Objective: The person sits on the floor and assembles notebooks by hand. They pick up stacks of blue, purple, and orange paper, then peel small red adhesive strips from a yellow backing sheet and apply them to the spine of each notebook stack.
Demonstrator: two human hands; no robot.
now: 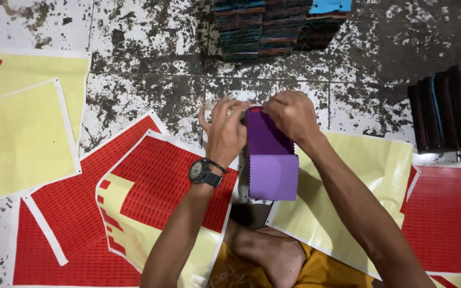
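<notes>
Left hand (225, 130) and right hand (293, 114), fingers pinching far edge of purple swatches (269, 160), red sheets (156, 181) left, yellow sheet (358, 181) right, floor (150, 64)

A stack of purple fabric swatches (269, 154) with pinked edges, top swatch folded back, lilac underside showing

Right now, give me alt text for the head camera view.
Both hands, left hand and right hand, hold the top of a stack of purple fabric swatches above red and yellow sticker sheets on a stained floor.
</notes>
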